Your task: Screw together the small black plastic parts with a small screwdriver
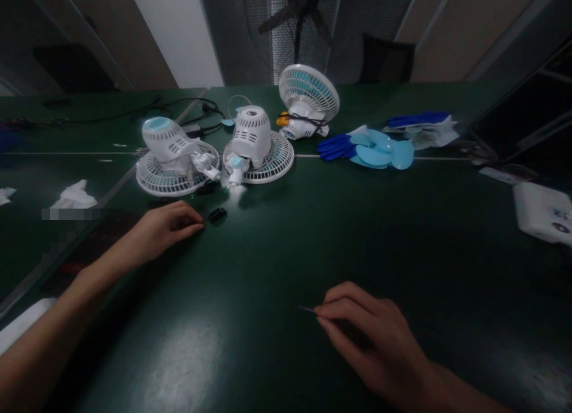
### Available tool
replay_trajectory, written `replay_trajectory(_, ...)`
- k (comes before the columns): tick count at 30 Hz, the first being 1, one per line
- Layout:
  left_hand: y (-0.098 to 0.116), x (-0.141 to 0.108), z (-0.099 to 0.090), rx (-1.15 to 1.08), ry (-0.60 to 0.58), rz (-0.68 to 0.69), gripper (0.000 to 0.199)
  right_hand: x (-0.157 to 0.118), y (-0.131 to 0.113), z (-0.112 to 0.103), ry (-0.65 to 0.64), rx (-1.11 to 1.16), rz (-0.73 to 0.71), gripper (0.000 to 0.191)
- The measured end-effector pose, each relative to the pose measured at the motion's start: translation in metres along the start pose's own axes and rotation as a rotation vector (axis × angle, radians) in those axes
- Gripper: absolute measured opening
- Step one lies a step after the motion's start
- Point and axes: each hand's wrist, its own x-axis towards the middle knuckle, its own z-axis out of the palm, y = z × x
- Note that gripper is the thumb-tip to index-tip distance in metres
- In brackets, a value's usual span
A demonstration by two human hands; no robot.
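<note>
My right hand [366, 329], low and right of centre, pinches a thin, short metal piece [306, 309] between thumb and fingertips; it points left over the green tabletop [250, 264]. At the left, my left hand [172, 225] is near the table with thumb and fingers apart and nothing visible between them. Just right of its fingertips lies a small black part [217, 215]. Beyond that hand, two white fans rest grille down, the left fan [167, 142] and the middle fan [252, 136], side by side.
A third fan [308, 91] lies farther back. Blue fan blades [379, 151] and blue gloves [333, 146] are right of it. A white box-like object [540, 210] stands at the right edge. Crumpled white paper [75, 195] and black cables [210, 109] lie at the left.
</note>
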Motion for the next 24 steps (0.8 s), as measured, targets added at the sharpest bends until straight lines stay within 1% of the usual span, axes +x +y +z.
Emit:
replay_trajectory(2, 0.007, 0.0, 0.002, -0.05, 0.034, -0.055, 0.052, 0.0, 0.001, 0.0, -0.009, 0.001, 0.005, 0.015)
replay_trajectory(3, 0.012, 0.001, 0.004, -0.094, 0.072, -0.085, 0.051, 0.0, 0.001, 0.001, -0.015, 0.0, 0.009, 0.015)
replay_trajectory(5, 0.021, 0.003, 0.011, -0.176, 0.185, -0.133, 0.049, 0.0, 0.002, 0.001, -0.021, -0.004, 0.017, 0.015)
replay_trajectory(7, 0.029, 0.007, 0.021, -0.197, 0.289, -0.14, 0.047, -0.001, 0.002, 0.002, -0.02, -0.001, 0.024, 0.015)
replay_trajectory(9, 0.034, 0.01, 0.031, -0.162, 0.344, -0.128, 0.045, 0.0, 0.001, 0.001, -0.016, 0.011, 0.022, 0.015)
replay_trajectory(11, 0.036, 0.013, 0.039, -0.11, 0.359, -0.131, 0.045, 0.0, 0.001, 0.001, -0.015, 0.018, 0.015, 0.015)
replay_trajectory(13, 0.036, 0.014, 0.042, -0.07, 0.362, -0.152, 0.046, 0.0, 0.0, 0.0, -0.015, 0.012, 0.011, 0.016)
replay_trajectory(17, 0.037, 0.011, 0.042, -0.052, 0.394, -0.185, 0.046, 0.001, -0.001, -0.001, -0.015, 0.005, 0.008, 0.015)
replay_trajectory(24, 0.04, 0.011, 0.043, -0.046, 0.406, -0.186, 0.045, -0.001, 0.001, 0.0, -0.025, 0.009, 0.021, 0.017)
